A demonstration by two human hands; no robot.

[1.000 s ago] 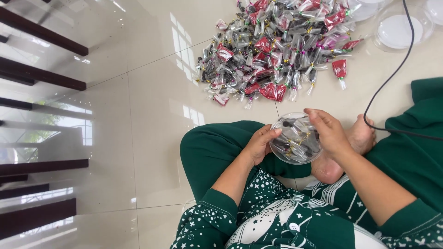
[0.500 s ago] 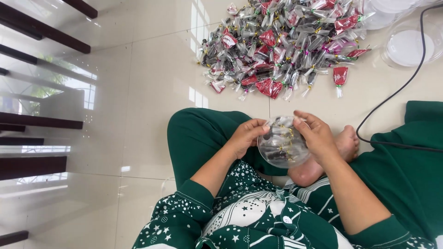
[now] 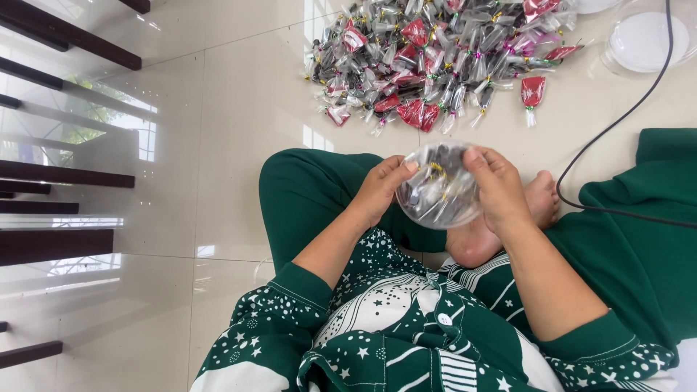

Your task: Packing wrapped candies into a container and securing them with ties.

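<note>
A glossy white tiled floor (image 3: 218, 109) reflects dark stair treads, and a person in green patterned clothes sits cross-legged on it. Over the lap, the left hand (image 3: 379, 190) and right hand (image 3: 501, 187) clamp a clear round container (image 3: 439, 194) of small wrapped packets between them, fingers curled on its rim from either side. This looks like filling or closing; next likely calls for a steady grip. Beyond the fingertips lies a heap of wrapped packets (image 3: 435, 58), a black cable (image 3: 617, 123) to their right.

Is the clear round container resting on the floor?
No, both the left hand and right hand hold the clear round container up above the lap.
</note>
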